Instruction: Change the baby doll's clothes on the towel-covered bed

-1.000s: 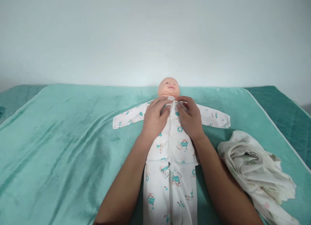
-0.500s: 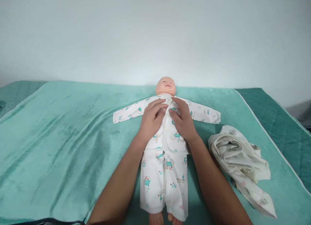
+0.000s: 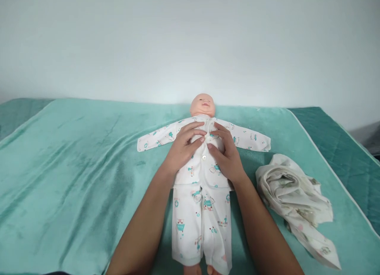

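A baby doll (image 3: pixel 203 104) lies on its back in a white printed long-sleeved shirt (image 3: pixel 194 176) and matching trousers (image 3: pixel 187 227). My left hand (image 3: pixel 185 146) rests on the left half of the shirt's chest, fingers spread, with the index fingertip and thumb at the front edge. Across from it, my right hand (image 3: pixel 225 150) lies on the other half, its thumb and fingers apart. A button (image 3: pixel 204 157) shows on the front just below my fingertips. Both sleeves stretch out sideways, and the doll's feet show at the bottom edge.
A crumpled white printed cloth (image 3: pixel 297 191) lies to the right of my right forearm. Under everything spreads a light green blanket (image 3: pixel 89 160) with folds at left, over a darker green quilted cover (image 3: pixel 335 148). A pale wall (image 3: pixel 190 41) rises behind.
My fingers have moved slightly down the shirt's front, and the gap between my right thumb and index finger has widened. The doll and the crumpled cloth lie as before.
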Available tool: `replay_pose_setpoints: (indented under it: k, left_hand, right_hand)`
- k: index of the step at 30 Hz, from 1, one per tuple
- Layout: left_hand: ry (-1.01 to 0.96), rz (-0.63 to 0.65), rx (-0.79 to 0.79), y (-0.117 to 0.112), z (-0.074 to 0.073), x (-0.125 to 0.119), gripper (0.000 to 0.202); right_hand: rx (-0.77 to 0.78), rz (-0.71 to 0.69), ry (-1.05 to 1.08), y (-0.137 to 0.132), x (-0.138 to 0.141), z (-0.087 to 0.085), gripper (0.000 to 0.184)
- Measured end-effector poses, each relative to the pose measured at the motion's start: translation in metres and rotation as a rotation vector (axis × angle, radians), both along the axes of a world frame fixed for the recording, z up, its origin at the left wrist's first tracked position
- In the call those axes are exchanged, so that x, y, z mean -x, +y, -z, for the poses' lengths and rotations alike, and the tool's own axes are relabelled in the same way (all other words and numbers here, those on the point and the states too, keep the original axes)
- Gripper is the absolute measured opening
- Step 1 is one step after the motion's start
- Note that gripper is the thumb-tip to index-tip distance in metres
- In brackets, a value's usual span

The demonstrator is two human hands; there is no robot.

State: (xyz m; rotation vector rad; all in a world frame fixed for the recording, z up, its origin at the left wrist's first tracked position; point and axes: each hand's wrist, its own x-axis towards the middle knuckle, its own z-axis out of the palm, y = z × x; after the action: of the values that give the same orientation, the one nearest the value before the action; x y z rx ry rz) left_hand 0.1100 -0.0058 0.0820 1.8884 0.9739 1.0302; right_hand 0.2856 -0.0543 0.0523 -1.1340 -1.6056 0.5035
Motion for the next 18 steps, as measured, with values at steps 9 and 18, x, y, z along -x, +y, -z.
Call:
replay_pose_setpoints:
  k: [9,18]
  left_hand:
    - [-0.027,-0.002,0.031,0.0002,-0.0003,0.0001,0.015]
    - [-0.032,-0.013,0.031,0.0,0.0009,0.0,0.015]
  right_hand:
    - [-0.03,0.074,-0.02,-0.0054,0.0027,-0.0042,0.021]
    - [-0.103,0.12,-0.005,-0.0077,0.005,-0.0078,0.026]
